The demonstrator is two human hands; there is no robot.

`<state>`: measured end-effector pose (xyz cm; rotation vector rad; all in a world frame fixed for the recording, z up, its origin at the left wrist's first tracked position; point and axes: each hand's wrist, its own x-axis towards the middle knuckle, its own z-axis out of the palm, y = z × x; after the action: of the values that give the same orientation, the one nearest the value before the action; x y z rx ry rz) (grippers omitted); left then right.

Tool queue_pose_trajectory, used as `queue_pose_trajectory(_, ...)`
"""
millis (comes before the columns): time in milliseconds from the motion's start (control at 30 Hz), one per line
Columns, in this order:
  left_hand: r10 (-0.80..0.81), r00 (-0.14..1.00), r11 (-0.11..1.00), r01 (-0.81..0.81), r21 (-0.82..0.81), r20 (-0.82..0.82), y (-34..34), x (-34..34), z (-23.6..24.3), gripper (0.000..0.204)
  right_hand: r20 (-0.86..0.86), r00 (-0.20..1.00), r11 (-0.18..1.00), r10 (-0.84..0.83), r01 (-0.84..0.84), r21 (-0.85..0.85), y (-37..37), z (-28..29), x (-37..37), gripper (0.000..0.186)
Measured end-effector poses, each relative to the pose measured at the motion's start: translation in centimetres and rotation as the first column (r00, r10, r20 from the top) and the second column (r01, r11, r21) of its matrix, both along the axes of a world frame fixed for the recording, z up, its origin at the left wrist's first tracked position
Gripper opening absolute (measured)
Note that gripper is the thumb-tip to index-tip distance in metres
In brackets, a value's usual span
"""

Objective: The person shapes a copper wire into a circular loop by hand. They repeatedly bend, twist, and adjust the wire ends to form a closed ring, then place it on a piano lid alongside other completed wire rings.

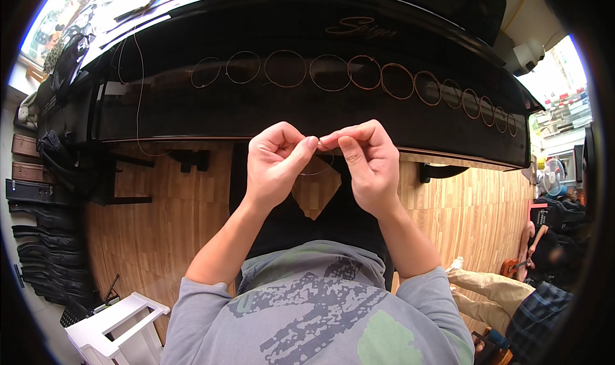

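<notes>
Before a black piano [205,112], left hand [272,166] and right hand [373,167] pinching thin wire [314,173], partly hidden

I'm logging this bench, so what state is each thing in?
Left hand: pinching thin wire
Right hand: meeting the left, grip unclear
Thin wire: curving below the hands
Piano: closed, keys covered
Wire coils: wound, lying in a row on the piano
Loose wire: uncoiled, hanging over the piano's front edge
Fan: can't tell whether running
</notes>
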<state>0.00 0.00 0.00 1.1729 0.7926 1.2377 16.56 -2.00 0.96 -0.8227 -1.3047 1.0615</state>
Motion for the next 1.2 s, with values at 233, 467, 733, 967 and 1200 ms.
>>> queue_pose_trajectory(233, 0.015, 0.986, 0.996, -0.001, -0.084, 0.167, -0.1, 0.5, 0.1, 0.017, 0.402, 0.836, 0.909, -0.374, 0.244, 0.338, 0.3, 0.0, -0.7, 0.004)
queue_pose_trajectory(467, -0.190, 0.894, 0.934, 0.291, -0.205, 0.406, -0.3, 0.3, 0.7, 0.016, -0.108, 0.991, 0.973, 0.074, -0.096, -0.212, 0.7, 1.0, -0.2, 0.011)
queue_pose_trajectory(733, -0.206, 0.931, 0.953, 0.261, -0.153, 0.301, -0.6, 0.4, 0.3, 0.019, -0.248, 0.960, 0.943, 0.129, -0.196, -0.268, 0.8, 0.4, 0.3, 0.013)
queue_pose_trajectory(967, 0.292, 0.880, 0.851, -0.060, 0.522, -0.375, -0.8, 0.8, 1.4, 0.035, -0.270, 0.956, 0.945, 0.117, -0.191, -0.265, 0.9, 0.0, -0.1, 0.013)
queue_pose_trajectory(1200, 0.381, 0.836, 0.725, -0.005, 0.689, -0.395, 0.4, -0.2, 1.6, 0.026, -0.311, 0.932, 0.911, 0.186, -0.282, -0.300, 1.1, 0.2, 0.3, 0.013)
